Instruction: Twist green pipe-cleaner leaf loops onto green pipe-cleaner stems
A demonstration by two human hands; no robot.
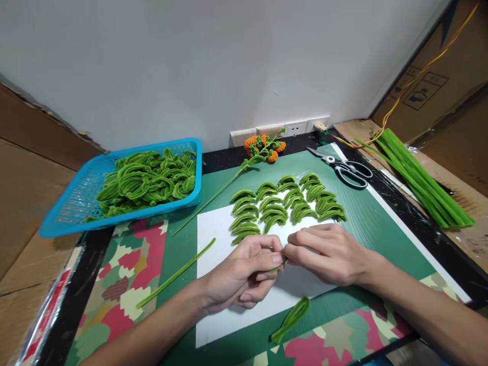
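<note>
My left hand (246, 272) and my right hand (328, 251) meet over a white sheet (213, 229), both pinching a short green pipe cleaner piece (281, 264) that barely shows between the fingertips. Just beyond the hands lie several bent green pipe cleaner leaves (285, 203) in rows. A folded green pipe cleaner loop (292, 318) lies near me below the hands. A straight green pipe cleaner (177, 274) lies to the left of my left hand.
A blue basket (64, 213) full of bent green pieces stands at the back left. Scissors (345, 166) lie at the back right, beside a bundle of straight green pipe cleaners (415, 175). A stem with orange flowers (263, 145) lies by the wall.
</note>
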